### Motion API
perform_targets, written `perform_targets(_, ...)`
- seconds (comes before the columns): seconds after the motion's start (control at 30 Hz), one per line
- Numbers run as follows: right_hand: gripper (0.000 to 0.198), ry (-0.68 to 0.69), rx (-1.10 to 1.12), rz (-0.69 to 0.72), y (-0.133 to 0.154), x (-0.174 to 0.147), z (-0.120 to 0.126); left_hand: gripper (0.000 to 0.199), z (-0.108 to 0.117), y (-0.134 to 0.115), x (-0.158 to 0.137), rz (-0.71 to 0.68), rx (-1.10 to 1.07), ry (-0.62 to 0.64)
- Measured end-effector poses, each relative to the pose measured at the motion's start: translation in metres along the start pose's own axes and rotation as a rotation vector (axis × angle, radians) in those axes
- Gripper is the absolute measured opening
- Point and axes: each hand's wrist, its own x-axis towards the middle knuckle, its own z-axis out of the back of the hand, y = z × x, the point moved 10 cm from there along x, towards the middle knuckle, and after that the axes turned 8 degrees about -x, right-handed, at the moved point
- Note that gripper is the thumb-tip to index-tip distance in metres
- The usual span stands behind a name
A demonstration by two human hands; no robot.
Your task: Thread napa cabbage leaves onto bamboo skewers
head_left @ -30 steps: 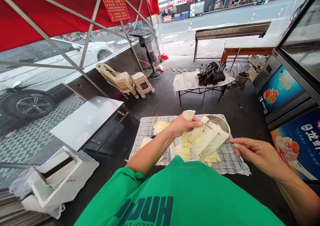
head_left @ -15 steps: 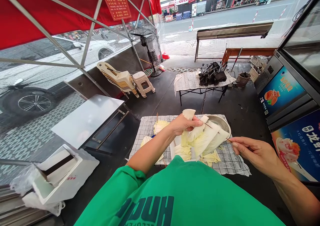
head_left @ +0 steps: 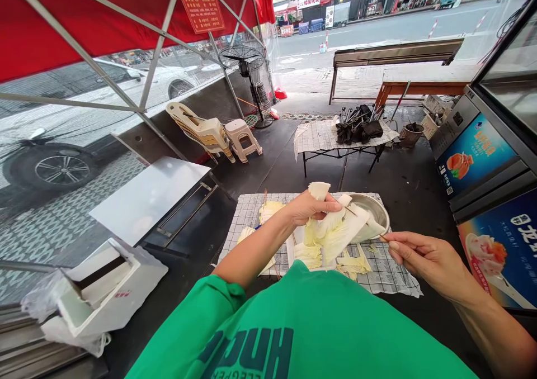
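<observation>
My left hand is closed on pale napa cabbage leaves, fingers and thumb pinching them over the low table. A thin wooden skewer runs through the leaves toward the right. Between thumb and fingers, my right hand grips the skewer's right end. Behind the leaves is a metal bowl, partly covered by them. More cabbage pieces lie below in a white tray, largely hidden by my arm and shirt. Skewered cabbage rests at the table's left.
A checked cloth covers the low table. Farther ahead, a second cloth-covered table carries a black heap of gear. To the left are a white table, stacked chairs, a stool and a foam box. A display fridge stands right.
The right-hand part of the cabbage on the skewer has swung upward, baring more of the tray below. Both hands keep their grips and hardly move. The view has shifted slightly.
</observation>
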Motion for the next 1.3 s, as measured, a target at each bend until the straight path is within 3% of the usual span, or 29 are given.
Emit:
perform_targets(0.2,0.058,0.055,0.062,-0.14,-0.004,-0.002,-0.011,0.052,-0.002,0.002,0.003,-0.004,-0.017,0.021)
perform_targets(0.43,0.043,-0.274,-0.317,0.191,0.026,-0.014,0.011,0.051,-0.003,0.001,0.001,0.0,-0.014,-0.007)
perform_targets(0.5,0.046,-0.191,-0.187,0.092,0.019,-0.012,0.003,0.05,-0.006,0.001,0.0,0.012,0.009,0.008)
perform_targets(0.6,0.059,-0.008,0.126,-0.175,0.002,-0.01,-0.019,0.049,-0.014,0.0,-0.002,0.018,0.045,0.047)
perform_targets(0.67,0.066,-0.003,0.218,-0.247,0.001,-0.01,-0.022,0.048,-0.014,-0.004,-0.003,-0.014,0.061,0.028)
perform_targets(0.87,0.066,-0.108,0.18,-0.231,-0.003,-0.013,-0.003,0.045,0.004,-0.006,-0.005,-0.042,0.04,-0.044)
perform_targets(1.1,0.068,-0.101,0.141,-0.266,-0.02,-0.02,0.006,0.027,0.023,0.003,-0.001,-0.024,-0.409,-0.046)
perform_targets(1.2,0.067,-0.082,0.114,-0.243,-0.016,-0.018,0.003,0.028,0.021,-0.003,-0.004,-0.13,-0.334,-0.04)
perform_targets(1.3,0.065,-0.057,0.091,-0.209,-0.01,-0.014,-0.001,0.042,0.009,-0.007,-0.01,-0.176,-0.207,0.028)
